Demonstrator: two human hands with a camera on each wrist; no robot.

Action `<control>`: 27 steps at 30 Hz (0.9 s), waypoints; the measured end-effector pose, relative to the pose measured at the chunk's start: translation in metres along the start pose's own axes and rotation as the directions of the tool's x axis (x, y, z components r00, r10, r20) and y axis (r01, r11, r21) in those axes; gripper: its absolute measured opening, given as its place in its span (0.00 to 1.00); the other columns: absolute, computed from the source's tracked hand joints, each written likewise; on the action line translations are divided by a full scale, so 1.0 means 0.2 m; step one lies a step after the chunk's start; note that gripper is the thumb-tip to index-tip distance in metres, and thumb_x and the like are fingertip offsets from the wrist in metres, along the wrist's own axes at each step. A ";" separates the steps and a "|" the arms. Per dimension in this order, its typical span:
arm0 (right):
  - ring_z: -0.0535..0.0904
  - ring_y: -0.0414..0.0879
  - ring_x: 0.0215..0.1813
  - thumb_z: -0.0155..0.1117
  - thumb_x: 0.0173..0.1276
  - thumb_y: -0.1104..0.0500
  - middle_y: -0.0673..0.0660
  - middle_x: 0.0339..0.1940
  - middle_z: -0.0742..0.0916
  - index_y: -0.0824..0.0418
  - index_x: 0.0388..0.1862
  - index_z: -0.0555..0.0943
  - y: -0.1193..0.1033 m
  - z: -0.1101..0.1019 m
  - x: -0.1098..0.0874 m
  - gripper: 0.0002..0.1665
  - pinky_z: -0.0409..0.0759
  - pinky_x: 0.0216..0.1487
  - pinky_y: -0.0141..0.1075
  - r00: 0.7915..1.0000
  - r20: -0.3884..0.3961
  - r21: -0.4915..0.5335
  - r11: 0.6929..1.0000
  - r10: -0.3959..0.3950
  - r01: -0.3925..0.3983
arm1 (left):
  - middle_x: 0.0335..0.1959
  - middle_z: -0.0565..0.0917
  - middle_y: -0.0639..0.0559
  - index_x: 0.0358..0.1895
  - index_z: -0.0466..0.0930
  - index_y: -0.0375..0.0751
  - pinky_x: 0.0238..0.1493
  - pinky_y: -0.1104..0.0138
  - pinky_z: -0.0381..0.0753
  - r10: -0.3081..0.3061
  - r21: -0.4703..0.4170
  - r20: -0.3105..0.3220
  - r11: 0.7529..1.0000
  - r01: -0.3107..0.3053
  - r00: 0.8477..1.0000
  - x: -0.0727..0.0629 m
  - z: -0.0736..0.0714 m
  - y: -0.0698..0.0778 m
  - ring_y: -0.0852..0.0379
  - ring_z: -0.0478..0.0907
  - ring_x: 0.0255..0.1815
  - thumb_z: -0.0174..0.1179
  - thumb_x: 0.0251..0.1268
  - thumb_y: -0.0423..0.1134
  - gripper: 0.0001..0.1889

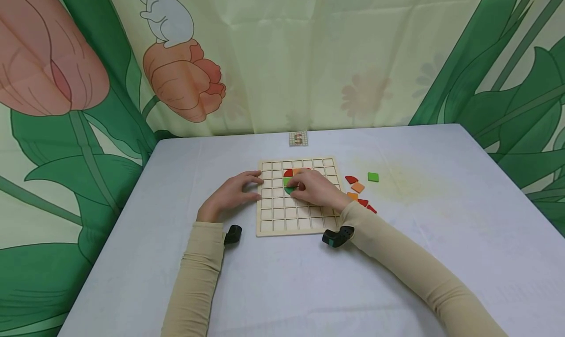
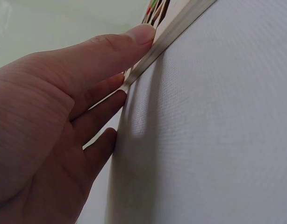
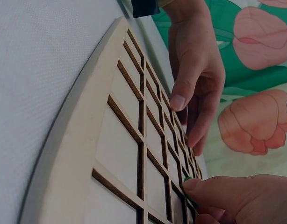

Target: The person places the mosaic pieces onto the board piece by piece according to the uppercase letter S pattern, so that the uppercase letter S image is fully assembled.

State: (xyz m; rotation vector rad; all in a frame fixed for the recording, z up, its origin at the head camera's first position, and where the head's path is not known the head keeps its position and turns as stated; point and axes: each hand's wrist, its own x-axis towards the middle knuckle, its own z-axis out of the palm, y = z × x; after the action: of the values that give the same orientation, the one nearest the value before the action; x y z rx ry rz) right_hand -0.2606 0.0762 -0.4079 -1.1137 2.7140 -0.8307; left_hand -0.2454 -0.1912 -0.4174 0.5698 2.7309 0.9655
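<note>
A square wooden grid board [image 1: 270, 226] lies on the white-covered table. My left hand [image 1: 236, 192] touches its left edge with thumb and fingers spread and relaxed; in the left wrist view the thumb [image 2: 141, 35] rests on the rim. Over the grid, my right hand [image 1: 318, 187] pinches a dark green piece [image 1: 289, 190] with a rounded edge; in the right wrist view only a sliver of the green piece [image 3: 187, 178] shows by the thumb. Just above it sit a light green square [image 1: 287, 181], a red rounded piece [image 1: 288, 172] and an orange piece [image 1: 296, 171], partly hidden by the hand.
Right of the board lie loose pieces: a green square [image 1: 372, 177], a red rounded piece [image 1: 351, 179], an orange square [image 1: 358, 187] and several more near the right sleeve. A small patterned card [image 1: 298, 139] lies at the table's back edge, before a printed curtain [image 1: 282, 72].
</note>
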 end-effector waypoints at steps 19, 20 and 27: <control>0.75 0.44 0.38 0.68 0.65 0.60 0.53 0.39 0.83 0.61 0.45 0.86 0.01 0.01 0.00 0.11 0.74 0.40 0.37 1.000 -0.024 0.008 1.000 0.007 -0.006 | 0.73 0.65 0.49 0.61 0.78 0.39 0.74 0.56 0.56 0.009 0.011 -0.005 1.000 -0.008 1.000 0.00 0.00 0.00 0.50 0.56 0.76 0.67 0.63 0.41 0.23; 0.75 0.45 0.38 0.68 0.65 0.59 0.53 0.39 0.83 0.61 0.45 0.86 0.01 0.01 0.00 0.10 0.74 0.41 0.37 1.000 -0.024 0.007 1.000 0.007 -0.007 | 0.73 0.65 0.49 0.61 0.78 0.39 0.74 0.56 0.56 0.009 0.010 -0.006 1.000 -0.009 1.000 0.00 0.00 -0.01 0.50 0.56 0.76 0.67 0.63 0.41 0.23; 0.75 0.45 0.40 0.68 0.65 0.60 0.53 0.40 0.84 0.61 0.45 0.86 0.01 0.01 0.00 0.10 0.74 0.42 0.37 1.000 -0.031 -0.005 1.000 0.004 -0.004 | 0.73 0.65 0.49 0.61 0.78 0.39 0.74 0.55 0.56 0.008 0.004 -0.008 1.000 -0.008 1.000 0.00 0.01 -0.01 0.50 0.56 0.76 0.68 0.62 0.41 0.24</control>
State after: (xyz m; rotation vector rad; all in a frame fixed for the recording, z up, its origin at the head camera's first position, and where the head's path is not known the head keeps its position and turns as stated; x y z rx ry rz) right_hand -0.2615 0.0770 -0.4115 -1.1056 2.7436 -0.8488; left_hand -0.2457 -0.1914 -0.4206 0.5798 2.7400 0.9662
